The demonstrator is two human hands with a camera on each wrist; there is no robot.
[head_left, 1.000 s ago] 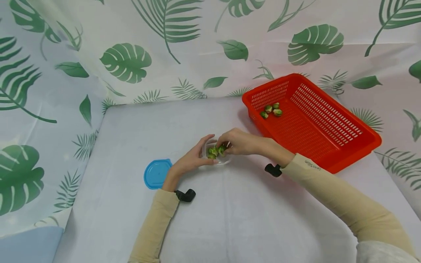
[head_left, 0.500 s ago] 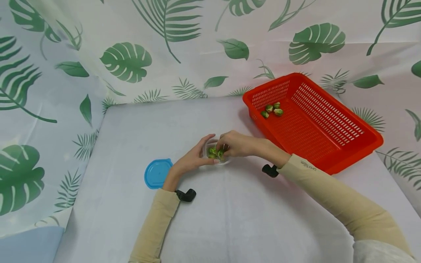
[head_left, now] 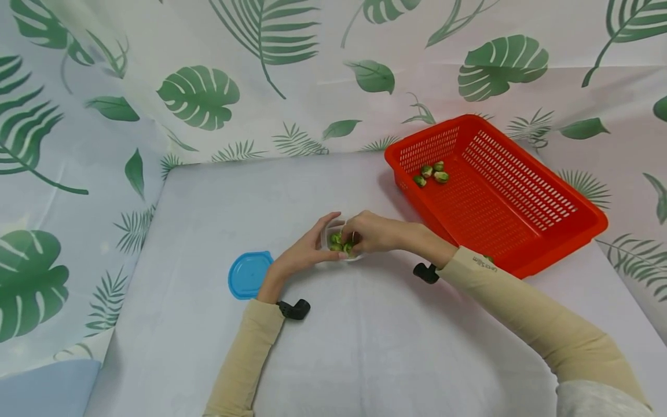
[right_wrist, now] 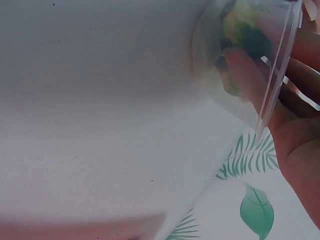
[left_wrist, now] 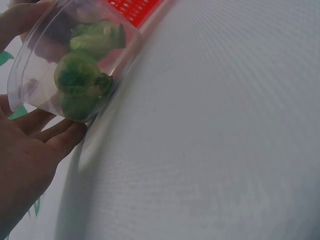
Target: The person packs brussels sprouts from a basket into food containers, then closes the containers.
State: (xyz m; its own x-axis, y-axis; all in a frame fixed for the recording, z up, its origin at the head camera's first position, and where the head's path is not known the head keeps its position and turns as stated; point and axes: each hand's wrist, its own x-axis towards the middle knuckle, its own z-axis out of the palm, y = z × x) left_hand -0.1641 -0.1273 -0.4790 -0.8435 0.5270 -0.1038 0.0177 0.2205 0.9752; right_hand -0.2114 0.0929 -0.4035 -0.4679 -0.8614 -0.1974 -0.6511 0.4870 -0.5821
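My left hand (head_left: pixel 304 253) holds a small clear plastic container (left_wrist: pixel 31 67) from its left side, thumb and fingers spread round it. Several green Brussels sprouts (left_wrist: pixel 77 72) show through the wall in the left wrist view. From the right, my right hand (head_left: pixel 379 231) reaches into the container's mouth. Its thumb and fingers pinch a sprout (right_wrist: pixel 245 30) inside, partly blurred by the plastic in the right wrist view. A blue lid (head_left: pixel 250 275) lies flat on the table, left of the container and beside my left wrist.
A red perforated basket (head_left: pixel 565 223) stands at the back right, close to my right forearm. Several Brussels sprouts (head_left: pixel 440 177) lie in its far left corner. A white cloth covers the table (head_left: pixel 333 359), and leaf-printed sheeting (head_left: pixel 297 75) rises behind it.
My right hand has lowered slightly toward me inside the container, and its forearm has shifted a little left. My left hand, the container and the lid stay in place.
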